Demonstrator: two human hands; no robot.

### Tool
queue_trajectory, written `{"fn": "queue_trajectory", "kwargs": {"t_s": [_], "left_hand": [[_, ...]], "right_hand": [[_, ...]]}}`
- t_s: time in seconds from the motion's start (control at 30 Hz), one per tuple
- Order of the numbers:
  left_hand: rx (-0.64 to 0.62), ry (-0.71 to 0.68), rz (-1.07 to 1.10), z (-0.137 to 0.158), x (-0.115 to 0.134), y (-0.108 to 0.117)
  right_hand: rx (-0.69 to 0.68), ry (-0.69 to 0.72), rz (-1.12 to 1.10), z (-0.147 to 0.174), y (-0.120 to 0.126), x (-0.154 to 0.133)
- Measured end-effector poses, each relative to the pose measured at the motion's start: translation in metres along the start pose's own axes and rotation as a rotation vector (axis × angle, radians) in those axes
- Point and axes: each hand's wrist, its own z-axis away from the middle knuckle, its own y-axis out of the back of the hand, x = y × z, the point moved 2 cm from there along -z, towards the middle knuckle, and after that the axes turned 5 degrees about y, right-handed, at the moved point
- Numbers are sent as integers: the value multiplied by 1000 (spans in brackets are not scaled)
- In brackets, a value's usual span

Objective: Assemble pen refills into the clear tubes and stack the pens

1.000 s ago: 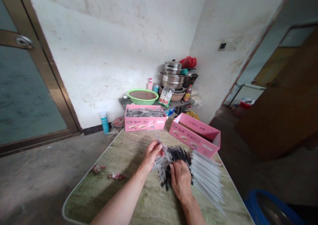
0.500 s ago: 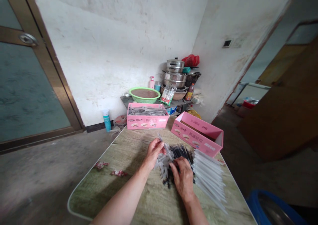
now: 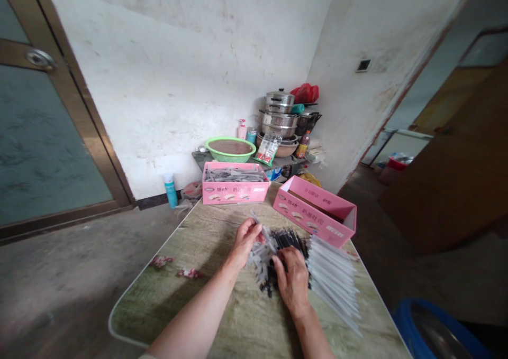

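My left hand (image 3: 246, 238) is closed in a pinch on a translucent, slim pen barrel (image 3: 267, 236), which slants down toward my right hand. At its lower end, the thumb and fingers of my right hand (image 3: 291, 274) close on it; the fingertips are partly hidden. Beneath and between the hands lies a heap of short, frosted clear pieces (image 3: 259, 258), perhaps pen caps. Thin black pen parts (image 3: 289, 237) are bunched just beyond my right hand. To its right, long translucent tubes (image 3: 333, 274) lie side by side in a spread stack.
On the wood-patterned table (image 3: 190, 306) stand a pink box (image 3: 236, 192) filled with pen-like sticks and another pink box (image 3: 315, 211), set at an angle. Behind them, a low shelf holds a green basin (image 3: 230, 150) and stacked pots (image 3: 280, 118). A blue tub (image 3: 413, 327) sits at lower right.
Both hands stay almost in place around the pen barrel. My right fingers have shifted very slightly; the whole view has tilted a little.
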Motion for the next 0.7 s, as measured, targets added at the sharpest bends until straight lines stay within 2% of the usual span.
{"fn": "queue_trajectory", "kwargs": {"t_s": [0.13,0.33,0.53,0.7], "left_hand": [[-6,1,-15,0,0,0],[3,16,-23,0,-4,1],[-4,-5,-7,-1,-2,1],[-6,-7,-2,-2,-3,2]], "right_hand": [[-69,14,-21,0,-2,-2],[43,-17,20,2,-1,2],[-29,24,-5,-1,-1,-1],[22,-29,11,1,-1,1]]}}
